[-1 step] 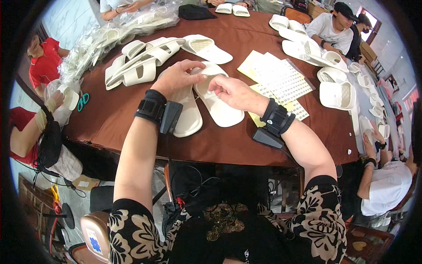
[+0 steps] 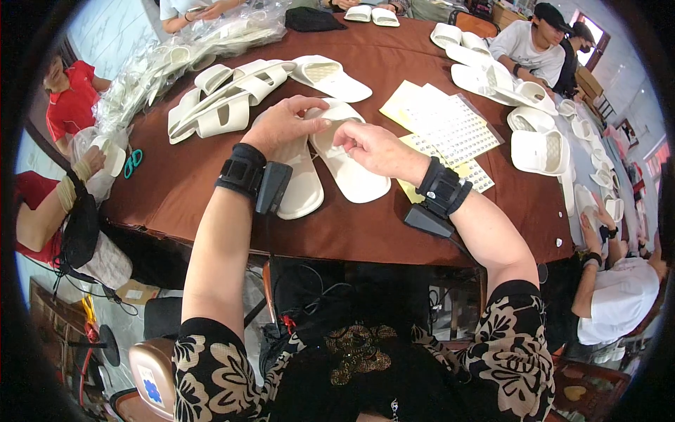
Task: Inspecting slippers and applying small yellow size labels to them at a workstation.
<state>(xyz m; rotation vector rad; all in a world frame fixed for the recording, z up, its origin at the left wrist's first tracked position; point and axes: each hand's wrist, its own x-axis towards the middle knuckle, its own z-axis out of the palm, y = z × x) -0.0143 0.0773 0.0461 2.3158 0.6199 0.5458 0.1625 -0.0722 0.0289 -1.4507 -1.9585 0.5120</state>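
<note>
Two white slippers lie side by side with soles on the table: a left slipper (image 2: 300,184) and a right slipper (image 2: 355,172). My left hand (image 2: 292,126) is over their strap ends, its fingers arched and its thumb apart from the forefinger. Just right of that thumb, my right hand (image 2: 376,149) hovers over the right slipper. Its fingers are curled and pressed together at the tips; anything between them is too small to make out. White and yellow sticker sheets (image 2: 457,130) with rows of small printed marks lie beside my right hand.
More white slippers (image 2: 225,105) are stacked at the back left, near bagged slippers (image 2: 169,63). Teal scissors (image 2: 133,163) lie by the left edge. Further slippers (image 2: 540,152) line the right side, where co-workers sit. The brown cloth-covered table (image 2: 183,200) ends in front of me.
</note>
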